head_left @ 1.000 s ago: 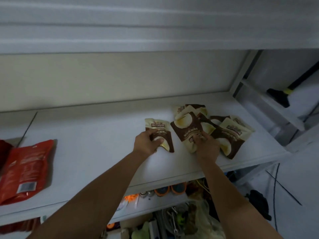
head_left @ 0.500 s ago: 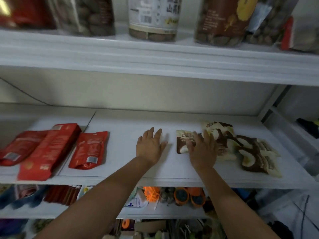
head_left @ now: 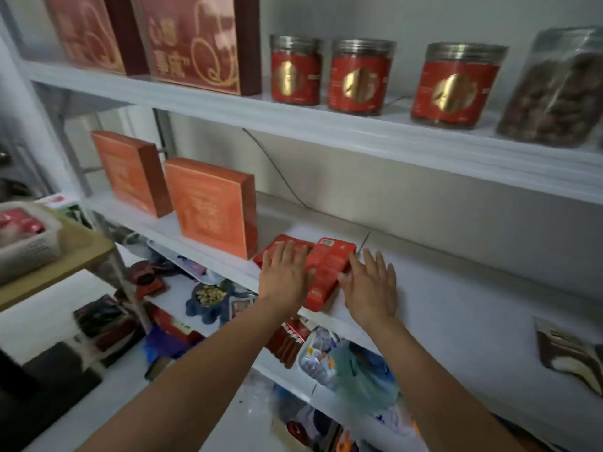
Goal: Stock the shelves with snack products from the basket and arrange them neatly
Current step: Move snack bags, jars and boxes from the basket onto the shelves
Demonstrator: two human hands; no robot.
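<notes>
Arranging step, by my reading: the red packets (head_left: pixel 331 265) lie flat on the middle shelf (head_left: pixel 456 288) just right of the orange box (head_left: pixel 212 207), overlapping and askew. The left hand (head_left: pixel 285 275) lies over the packets nearest the box and the right hand (head_left: pixel 370 288) sits at their far edge, each grip wide open with fingers straight and nothing held. The next move likely calls for pressing the stack square between the palms, in line with the box.

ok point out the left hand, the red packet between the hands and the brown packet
left hand (head_left: pixel 285 277): head view, back of the hand
red packet (head_left: pixel 329 263): head view, middle of its face
brown packet (head_left: pixel 569 352): head view, its brown front
</notes>
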